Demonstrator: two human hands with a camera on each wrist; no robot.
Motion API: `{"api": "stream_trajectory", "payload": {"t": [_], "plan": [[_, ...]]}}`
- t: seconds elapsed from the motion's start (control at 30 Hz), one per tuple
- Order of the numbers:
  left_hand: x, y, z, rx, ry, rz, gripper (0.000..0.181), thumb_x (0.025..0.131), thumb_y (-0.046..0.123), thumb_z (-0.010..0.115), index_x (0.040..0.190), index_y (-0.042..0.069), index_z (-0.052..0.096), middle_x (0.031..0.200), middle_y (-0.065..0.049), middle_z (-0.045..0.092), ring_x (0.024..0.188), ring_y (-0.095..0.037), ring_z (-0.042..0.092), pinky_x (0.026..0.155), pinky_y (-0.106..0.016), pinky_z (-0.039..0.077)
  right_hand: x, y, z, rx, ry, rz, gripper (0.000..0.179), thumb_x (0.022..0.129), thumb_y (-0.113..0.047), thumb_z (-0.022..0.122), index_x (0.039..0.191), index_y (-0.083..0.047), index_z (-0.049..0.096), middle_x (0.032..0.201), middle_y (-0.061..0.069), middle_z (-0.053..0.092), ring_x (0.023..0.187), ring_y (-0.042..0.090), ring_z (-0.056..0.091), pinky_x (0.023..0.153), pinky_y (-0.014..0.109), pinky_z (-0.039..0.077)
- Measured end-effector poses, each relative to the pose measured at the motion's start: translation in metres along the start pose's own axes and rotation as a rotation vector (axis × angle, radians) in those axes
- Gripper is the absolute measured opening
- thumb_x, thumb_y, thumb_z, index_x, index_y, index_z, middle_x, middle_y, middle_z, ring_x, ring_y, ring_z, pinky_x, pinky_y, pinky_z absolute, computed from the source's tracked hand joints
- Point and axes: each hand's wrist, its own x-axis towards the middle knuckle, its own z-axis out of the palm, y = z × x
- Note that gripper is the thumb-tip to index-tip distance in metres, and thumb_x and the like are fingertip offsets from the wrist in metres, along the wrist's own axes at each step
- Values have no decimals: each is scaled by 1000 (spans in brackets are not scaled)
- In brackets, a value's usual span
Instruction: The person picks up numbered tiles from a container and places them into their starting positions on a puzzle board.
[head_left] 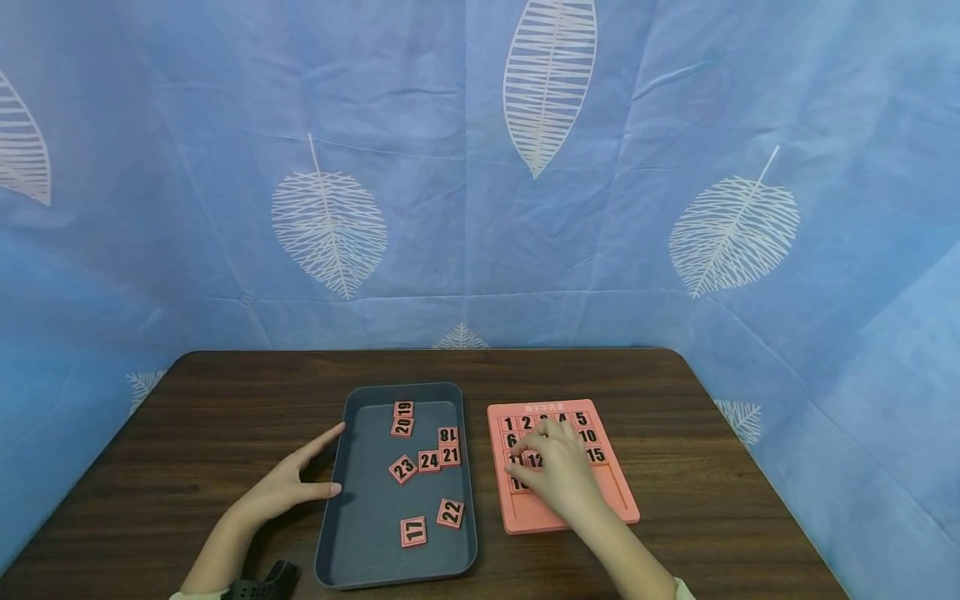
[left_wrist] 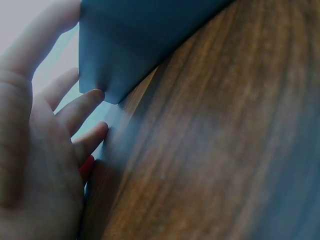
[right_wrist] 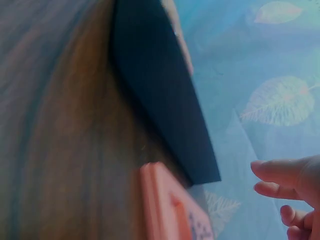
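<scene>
From my end, the relation I judge to count most is sideways: the loose square pink tiles with black numerals (head_left: 429, 461) lie to the left of the right hand (head_left: 558, 471), inside the dark blue-grey rectangular tray (head_left: 367, 517), whose long axis runs away from the person across the dark wood-grain table (head_left: 262, 400). Tile 21 (head_left: 450, 455) and tile 22 (head_left: 450, 513) sit by the tray's right wall, nearer the right hand than the left; tile 17 (head_left: 413, 531) lies toward the near end.

The right hand is over the flat pink number board (head_left: 618, 492), which lies right of the tray and apart from it. I see its thumb and index finger bent, tips apart, with nothing visible between them; whether they touch the board, I cannot tell. The left hand (head_left: 279, 490) is spread at the tray's left side, fingertips against it, gripping nothing.
</scene>
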Motion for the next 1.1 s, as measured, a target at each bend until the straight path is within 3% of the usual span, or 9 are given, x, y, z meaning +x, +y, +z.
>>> {"api": "stream_trajectory", "payload": {"t": [0.37,0.6,0.73,0.97,1.1], "plan": [[0,-1,-1,-5,1,1,83,87,24,71,154,18,23,156,-19,16,138,-50,13,94,-77,18,17,-26,-2,90,-22,-53,18,71,-26,86,85,-24,74,88,-11,46,81,13,36,74,38,33],[1,-1,-1,1,1,2,83,87,24,72,154,18,23,156,-19,16,138,-50,13,93,-77,18,20,-41,7,132,-118,-115,21,72,-27,85,90,-20,76,92,-9,45,83,15,33,74,38,31],[0,-1,-1,7,0,1,84,87,24,72,154,18,23,156,-18,16,138,-50,13,93,-77,19,17,-49,14,120,-171,-192,24,71,-30,85,91,-22,76,93,-9,45,82,14,33,75,36,30],[0,-1,0,10,-5,3,84,87,24,72,154,18,23,156,-20,16,137,-51,12,93,-77,19,13,-62,28,104,-293,-230,26,73,-36,84,95,-24,76,94,-13,42,86,10,32,79,33,32],[0,-1,0,-1,-3,-5,84,87,24,72,154,19,23,156,-18,16,138,-50,12,93,-77,19,9,-67,36,88,-333,-270,29,70,-38,85,95,-25,77,91,-14,39,83,9,30,74,28,28]]}}
